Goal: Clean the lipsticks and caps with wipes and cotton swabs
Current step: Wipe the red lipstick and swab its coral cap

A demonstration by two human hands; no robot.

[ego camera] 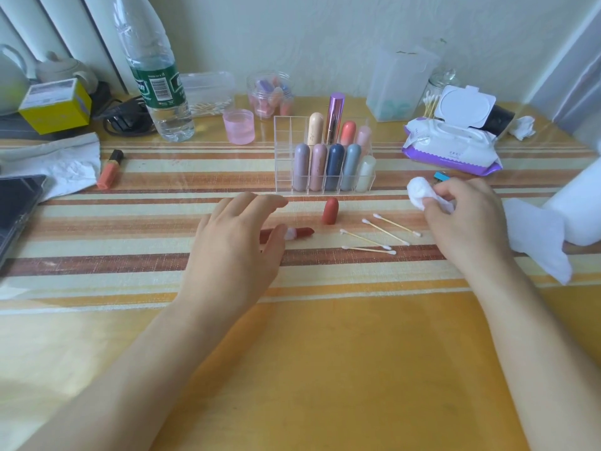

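Pale cream wall (325, 34) behind; table (325, 369) under orange-striped cloth (130, 265); white ribbed panel (65, 24) far left; soft daylight.

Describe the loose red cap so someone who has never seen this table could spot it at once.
Find the clear organizer at the middle of the striped table. Just in front of it a brick-red cap stands upright on the cloth. Unlike the lipsticks in the slots, it stands loose, between the lying lipstick and the cotton swabs.

Head-worn camera looks forward and down, close over the table (325, 353).
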